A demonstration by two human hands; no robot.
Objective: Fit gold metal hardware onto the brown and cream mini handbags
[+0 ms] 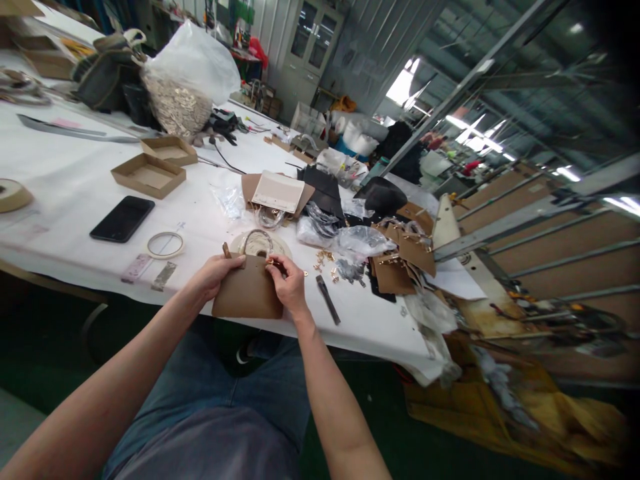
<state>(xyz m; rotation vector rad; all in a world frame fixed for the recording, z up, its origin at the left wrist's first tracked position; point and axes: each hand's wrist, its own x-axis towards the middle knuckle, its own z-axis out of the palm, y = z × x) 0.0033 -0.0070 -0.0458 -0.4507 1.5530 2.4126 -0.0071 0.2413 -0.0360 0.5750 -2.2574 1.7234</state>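
A small brown leather bag piece [249, 293] rests on the near edge of the white table [75, 180]. My left hand [216, 273] grips its upper left corner, fingers closed on it. My right hand [286, 280] pinches a small gold metal fitting [274, 264] at the piece's top edge. Loose gold fittings [325, 257] lie just right of my hands, and a dark flat tool [328, 299] lies beside my right wrist. A roll of tape [259, 244] sits right behind the piece.
A black phone [123, 219], a tape ring [165, 244] and two open cardboard trays [149, 175] lie to the left. More brown bag pieces [400, 260], plastic bags and a big clear bag of parts [187, 83] crowd the table. A metal rack [540, 227] stands to the right.
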